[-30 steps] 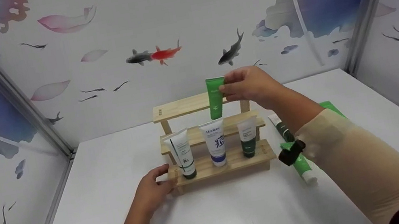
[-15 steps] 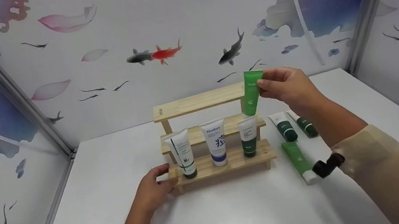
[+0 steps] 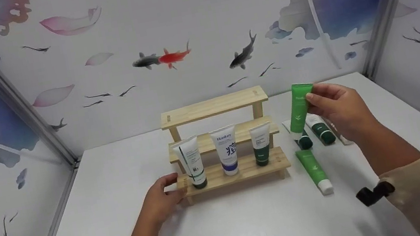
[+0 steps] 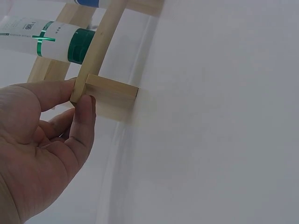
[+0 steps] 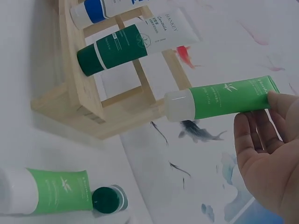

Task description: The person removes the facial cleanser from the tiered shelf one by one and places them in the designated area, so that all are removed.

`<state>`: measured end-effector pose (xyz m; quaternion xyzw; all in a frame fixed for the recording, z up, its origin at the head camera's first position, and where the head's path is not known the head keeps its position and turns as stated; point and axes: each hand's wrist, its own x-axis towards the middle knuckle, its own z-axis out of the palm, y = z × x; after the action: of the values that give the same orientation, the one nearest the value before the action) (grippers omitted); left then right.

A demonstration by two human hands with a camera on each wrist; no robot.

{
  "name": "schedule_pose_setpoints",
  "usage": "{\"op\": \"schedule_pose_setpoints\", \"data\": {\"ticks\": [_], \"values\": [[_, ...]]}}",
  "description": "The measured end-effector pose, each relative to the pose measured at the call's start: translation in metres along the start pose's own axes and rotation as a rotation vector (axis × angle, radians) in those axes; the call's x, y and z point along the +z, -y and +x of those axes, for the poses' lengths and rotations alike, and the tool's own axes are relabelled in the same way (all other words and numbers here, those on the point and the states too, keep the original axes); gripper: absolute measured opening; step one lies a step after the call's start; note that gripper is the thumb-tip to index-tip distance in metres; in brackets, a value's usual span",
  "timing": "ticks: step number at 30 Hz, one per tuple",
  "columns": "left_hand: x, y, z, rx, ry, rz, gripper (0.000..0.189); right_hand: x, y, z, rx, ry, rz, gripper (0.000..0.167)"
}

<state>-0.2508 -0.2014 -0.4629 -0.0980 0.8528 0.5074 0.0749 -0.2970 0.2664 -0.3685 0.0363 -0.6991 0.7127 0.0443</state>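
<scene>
My right hand (image 3: 340,110) pinches a green squeeze tube (image 3: 300,108) by its flat top end, cap down, in the air to the right of a three-tier wooden rack (image 3: 214,107). In the right wrist view the tube's white cap (image 5: 180,105) points toward the rack. With thumb and fingers, my left hand (image 4: 51,135) grips the left end of the rack's lowest shelf (image 4: 96,53). Standing on that shelf are a white tube with green lines (image 3: 192,162), a white and blue tube (image 3: 226,149) and a white and dark green tube (image 3: 261,143).
Right of the rack, another green tube (image 3: 313,171) lies on the white table (image 3: 230,231). Behind it lie white and dark green tubes (image 3: 321,130), partly covered by the held tube and right hand. A patterned wall panel (image 3: 192,17) stands behind the rack.
My right hand has carried the green tube from above the rack's middle out to the right and a little lower. The left hand keeps its hold on the rack.
</scene>
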Motion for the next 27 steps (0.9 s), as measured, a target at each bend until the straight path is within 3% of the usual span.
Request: {"op": "schedule_pose_setpoints", "data": {"ticks": [6, 9, 17, 27], "values": [[-0.001, -0.002, 0.000, -0.004, -0.006, 0.013, 0.060, -0.020, -0.016, -0.006, 0.053, -0.021, -0.040, 0.050], [-0.001, -0.002, -0.001, -0.003, -0.009, 0.015, 0.061, -0.029, -0.024, -0.008, 0.052, -0.019, 0.002, 0.049], [0.001, 0.001, -0.001, -0.009, -0.007, -0.004, 0.059, -0.051, -0.045, -0.018, 0.071, -0.015, -0.079, 0.052], [-0.001, -0.002, 0.000, -0.032, -0.010, 0.005, 0.059, -0.066, -0.068, -0.010, 0.166, 0.063, -0.128, 0.037]]}}
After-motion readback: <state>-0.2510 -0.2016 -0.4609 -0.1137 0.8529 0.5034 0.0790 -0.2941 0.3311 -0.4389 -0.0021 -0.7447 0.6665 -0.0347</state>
